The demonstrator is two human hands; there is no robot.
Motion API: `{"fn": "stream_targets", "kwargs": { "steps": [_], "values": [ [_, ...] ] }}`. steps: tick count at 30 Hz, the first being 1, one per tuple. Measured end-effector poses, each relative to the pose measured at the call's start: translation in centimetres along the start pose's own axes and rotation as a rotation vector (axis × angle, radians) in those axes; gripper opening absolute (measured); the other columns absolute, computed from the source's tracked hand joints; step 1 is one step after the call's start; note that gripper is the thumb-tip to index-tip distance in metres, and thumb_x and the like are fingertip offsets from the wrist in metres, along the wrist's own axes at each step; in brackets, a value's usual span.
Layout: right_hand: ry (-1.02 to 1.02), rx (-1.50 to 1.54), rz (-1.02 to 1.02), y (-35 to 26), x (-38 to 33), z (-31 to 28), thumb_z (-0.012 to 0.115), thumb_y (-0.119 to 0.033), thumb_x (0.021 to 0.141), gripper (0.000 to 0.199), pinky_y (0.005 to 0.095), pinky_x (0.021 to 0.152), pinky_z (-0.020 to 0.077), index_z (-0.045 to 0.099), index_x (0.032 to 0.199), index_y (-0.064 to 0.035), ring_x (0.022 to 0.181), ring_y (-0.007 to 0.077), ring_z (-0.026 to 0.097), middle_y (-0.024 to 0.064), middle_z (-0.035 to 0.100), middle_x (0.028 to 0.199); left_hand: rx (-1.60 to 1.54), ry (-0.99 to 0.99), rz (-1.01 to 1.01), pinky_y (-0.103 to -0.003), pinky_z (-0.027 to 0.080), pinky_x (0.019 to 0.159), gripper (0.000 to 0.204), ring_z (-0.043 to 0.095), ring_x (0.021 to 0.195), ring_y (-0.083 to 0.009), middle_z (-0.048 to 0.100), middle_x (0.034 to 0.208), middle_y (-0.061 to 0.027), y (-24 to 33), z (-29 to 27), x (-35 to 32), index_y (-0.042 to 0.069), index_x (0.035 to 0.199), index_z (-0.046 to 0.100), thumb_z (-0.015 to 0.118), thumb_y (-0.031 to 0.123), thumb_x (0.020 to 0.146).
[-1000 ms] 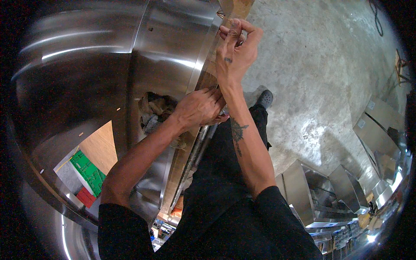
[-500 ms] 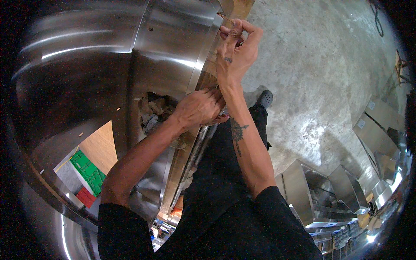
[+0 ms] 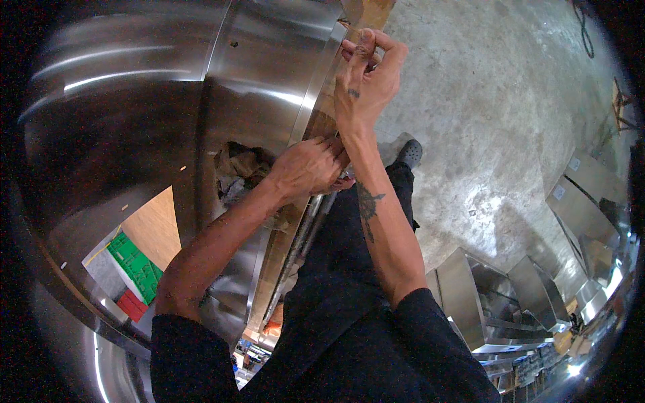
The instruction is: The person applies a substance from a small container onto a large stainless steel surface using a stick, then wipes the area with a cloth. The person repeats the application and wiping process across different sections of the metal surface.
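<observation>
My right hand is closed in a pinch at the far end of a shiny steel panel. A thin wire-like strand runs from the panel's corner toward the pinched fingertips. Nearer to me, my left hand is closed at the panel's long edge, beside my right forearm. Its fingertips curl under and are partly hidden, so what they grip cannot be made out. Just left of this hand, a crumpled brown and grey rag lies on the steel.
Wood runs beneath the panel's edge. A cutout at the left shows a green crate-like piece and a red one. Concrete floor spreads to the right, with my shoe on it. Steel box-shaped units stand at the lower right.
</observation>
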State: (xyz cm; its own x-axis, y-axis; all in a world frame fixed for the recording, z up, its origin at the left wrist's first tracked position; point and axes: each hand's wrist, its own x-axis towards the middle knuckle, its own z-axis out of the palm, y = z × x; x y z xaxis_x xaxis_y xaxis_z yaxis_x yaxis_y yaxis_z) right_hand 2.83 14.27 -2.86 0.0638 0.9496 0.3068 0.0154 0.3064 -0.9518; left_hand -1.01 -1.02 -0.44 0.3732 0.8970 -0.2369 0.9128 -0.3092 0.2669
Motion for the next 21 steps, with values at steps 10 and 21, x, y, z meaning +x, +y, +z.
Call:
{"fn": "stream_targets", "kwargs": {
  "steps": [10, 21],
  "values": [
    [-0.022, -0.013, 0.015, 0.2, 0.0, -0.1, 0.060, -0.025, 0.111, 0.027, 0.0335, 0.070, 0.0631, 0.054, 0.110, 0.0013, 0.084, 0.0241, 0.079, 0.0142, 0.069, 0.096, 0.003, 0.020, 0.013, -0.044, 0.055, 0.095, 0.056, 0.069, 0.100, -0.0341, 0.071, 0.108, -0.0192, -0.3, 0.6, -0.1, -0.002, 0.108, 0.070, 0.060, 0.053, 0.101],
    [-0.030, -0.018, 0.027, 0.2, 0.0, -0.1, 0.060, -0.022, 0.110, 0.025, 0.0342, 0.071, 0.0638, 0.053, 0.110, 0.0014, 0.085, 0.0248, 0.079, 0.0146, 0.068, 0.097, 0.007, 0.055, 0.018, -0.043, 0.055, 0.094, 0.055, 0.069, 0.099, -0.0340, 0.070, 0.109, -0.0189, -0.2, 0.6, -0.1, -0.002, 0.109, 0.070, 0.062, 0.052, 0.100]
  ]
}}
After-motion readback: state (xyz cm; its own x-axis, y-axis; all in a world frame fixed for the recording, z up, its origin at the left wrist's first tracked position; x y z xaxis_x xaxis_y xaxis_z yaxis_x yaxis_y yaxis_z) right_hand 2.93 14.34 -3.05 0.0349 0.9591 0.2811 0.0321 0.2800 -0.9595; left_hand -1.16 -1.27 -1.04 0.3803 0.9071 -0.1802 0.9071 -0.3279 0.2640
